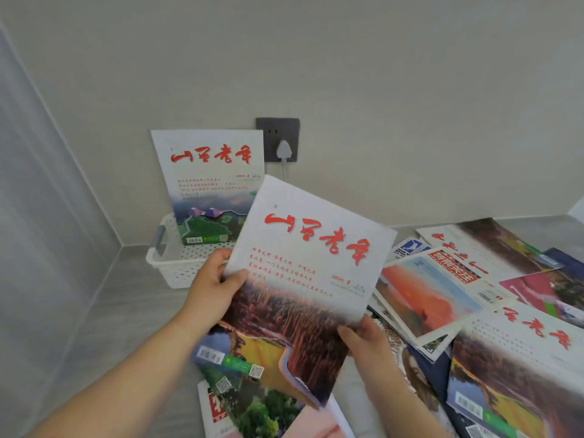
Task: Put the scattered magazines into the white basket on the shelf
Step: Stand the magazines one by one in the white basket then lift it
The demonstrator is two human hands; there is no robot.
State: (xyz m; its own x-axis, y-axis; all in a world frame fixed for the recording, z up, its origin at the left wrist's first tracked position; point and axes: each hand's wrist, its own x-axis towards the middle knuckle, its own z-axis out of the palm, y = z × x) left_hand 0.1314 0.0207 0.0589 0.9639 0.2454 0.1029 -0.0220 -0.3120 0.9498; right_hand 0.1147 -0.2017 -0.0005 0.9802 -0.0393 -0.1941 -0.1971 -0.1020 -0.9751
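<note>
I hold a magazine (300, 279) with red calligraphy and a reddish landscape cover, tilted, above the shelf surface. My left hand (211, 289) grips its left edge, thumb on the cover. My right hand (363, 343) pinches its lower right edge. The white perforated basket (177, 263) stands behind and to the left of it, near the wall. One magazine (208, 184) stands upright in the basket, leaning on the wall. Several scattered magazines (442, 295) lie in overlapping piles to the right and below.
A grey wall socket (278, 139) with a white plug (283, 150) and cord sits on the wall right behind the basket. A side wall (47, 216) closes off the left. Grey shelf surface (126, 311) shows left of the held magazine.
</note>
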